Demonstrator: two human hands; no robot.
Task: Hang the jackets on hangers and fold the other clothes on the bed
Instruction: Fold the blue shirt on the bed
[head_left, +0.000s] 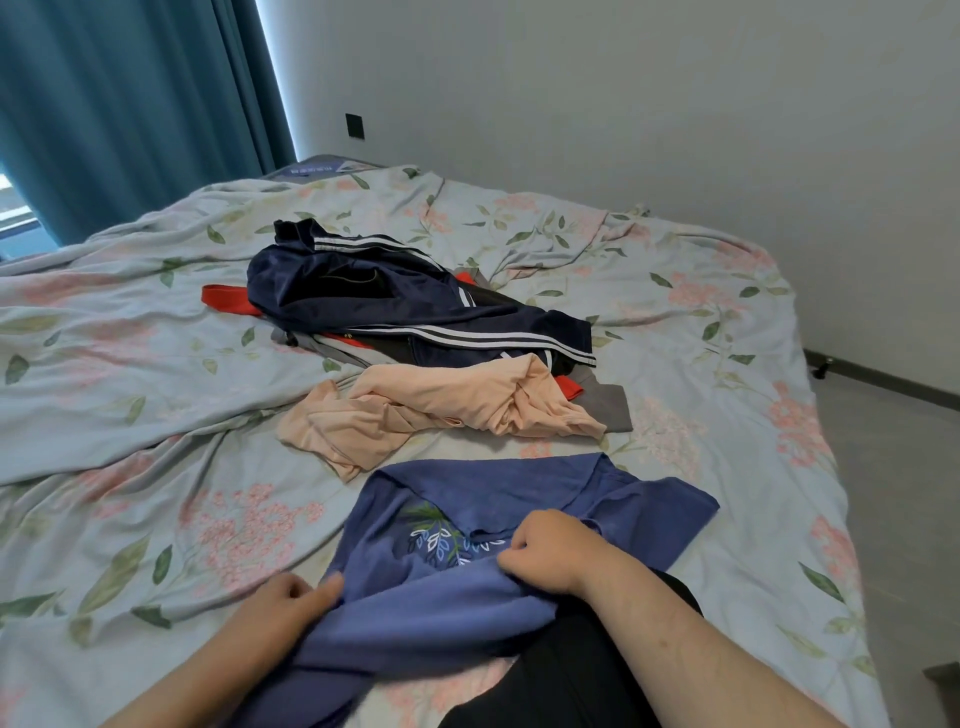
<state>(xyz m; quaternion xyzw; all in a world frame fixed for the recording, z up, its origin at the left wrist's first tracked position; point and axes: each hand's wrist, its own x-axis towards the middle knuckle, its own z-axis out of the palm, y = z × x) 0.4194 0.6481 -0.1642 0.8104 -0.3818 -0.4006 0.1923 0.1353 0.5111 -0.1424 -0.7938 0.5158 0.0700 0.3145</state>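
Note:
A blue T-shirt (467, 525) with a leaf print lies on the bed (130, 364) right in front of me, partly doubled over. My left hand (291, 597) pinches its near left edge. My right hand (545, 551) grips a bunched fold of it near the print. Behind it lies a crumpled peach garment (441, 410). Further back sits a navy track jacket (395, 301) with white stripes, on top of red (228, 299) and grey (608, 405) clothes.
The bed carries a rumpled floral cover. Teal curtains (130, 104) hang at the back left, and a grey wall (623, 104) with a dark switch plate (355, 126) runs behind. Bare floor (904, 493) shows to the right of the bed.

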